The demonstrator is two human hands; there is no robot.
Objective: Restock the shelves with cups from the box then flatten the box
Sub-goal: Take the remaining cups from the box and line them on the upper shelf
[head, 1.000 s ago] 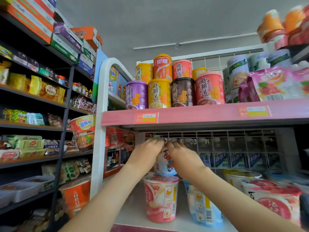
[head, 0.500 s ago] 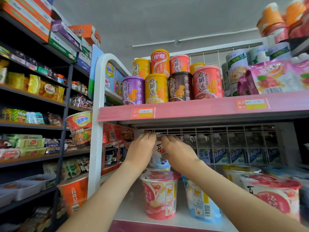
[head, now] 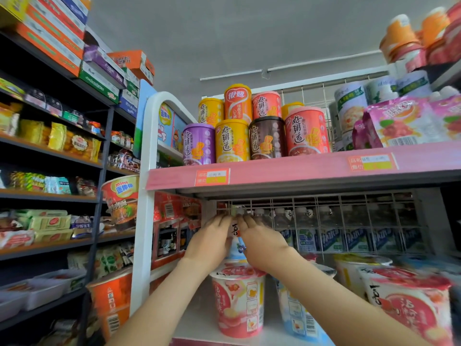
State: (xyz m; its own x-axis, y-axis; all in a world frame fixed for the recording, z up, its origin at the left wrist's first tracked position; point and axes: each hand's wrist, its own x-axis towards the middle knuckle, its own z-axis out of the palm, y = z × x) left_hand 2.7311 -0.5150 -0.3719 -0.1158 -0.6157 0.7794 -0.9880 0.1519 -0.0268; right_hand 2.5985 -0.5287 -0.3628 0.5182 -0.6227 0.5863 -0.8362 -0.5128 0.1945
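On the lower shelf (head: 197, 329), at its front edge, a red-lidded cup (head: 238, 303) is standing, a blue cup (head: 296, 318) just beside it on its right. Above the red lid we are clasping a blue-and-white cup (head: 235, 243) between left hand (head: 212, 242) and right hand (head: 262, 242), fingers curling round its sides; whether it is resting on the lid, we cannot tell. Behind, a wire grid (head: 324, 216) is backing the shelf

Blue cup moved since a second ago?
No. Blue cup stays held between left hand and right hand, above the red cup, under the pink shelf.
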